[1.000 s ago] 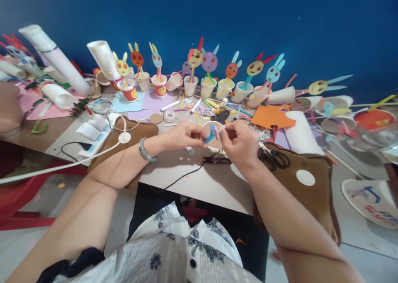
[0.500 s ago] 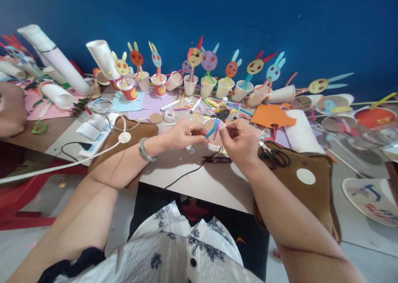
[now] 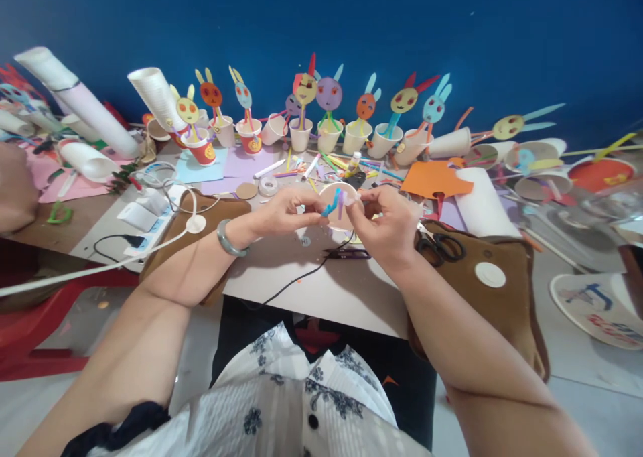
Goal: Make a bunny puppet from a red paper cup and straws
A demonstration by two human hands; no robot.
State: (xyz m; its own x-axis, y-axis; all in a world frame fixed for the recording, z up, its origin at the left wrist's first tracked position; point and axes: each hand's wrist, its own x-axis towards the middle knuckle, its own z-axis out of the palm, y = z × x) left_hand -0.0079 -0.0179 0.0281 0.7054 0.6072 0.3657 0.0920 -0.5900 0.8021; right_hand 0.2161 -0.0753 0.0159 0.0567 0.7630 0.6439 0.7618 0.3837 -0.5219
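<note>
My left hand (image 3: 294,210) pinches a blue folded paper strip (image 3: 331,204) between thumb and fingers. Facing it, my right hand (image 3: 384,219) is closed on a purple paper strip (image 3: 342,201), which lies close beside the blue one; whether the two strips are joined I cannot tell. Behind the strips is the pale round opening of a paper cup (image 3: 331,224). Just below lies a pair of dark thread snips (image 3: 346,253) with a black cord by it. Black-handled scissors (image 3: 441,248) rest to the right of my right hand.
Paper cups with rabbit-faced figures (image 3: 329,95) line the blue wall. Markers and scraps lie in front of them. Brown padded pouches (image 3: 485,309) flank my arms. A power strip (image 3: 155,219) with a white cable stands left, orange paper (image 3: 436,183) right.
The blue and purple strips have shifted slightly and now stand more upright between my hands. The whole view has moved a little; both hands keep their pinch.
</note>
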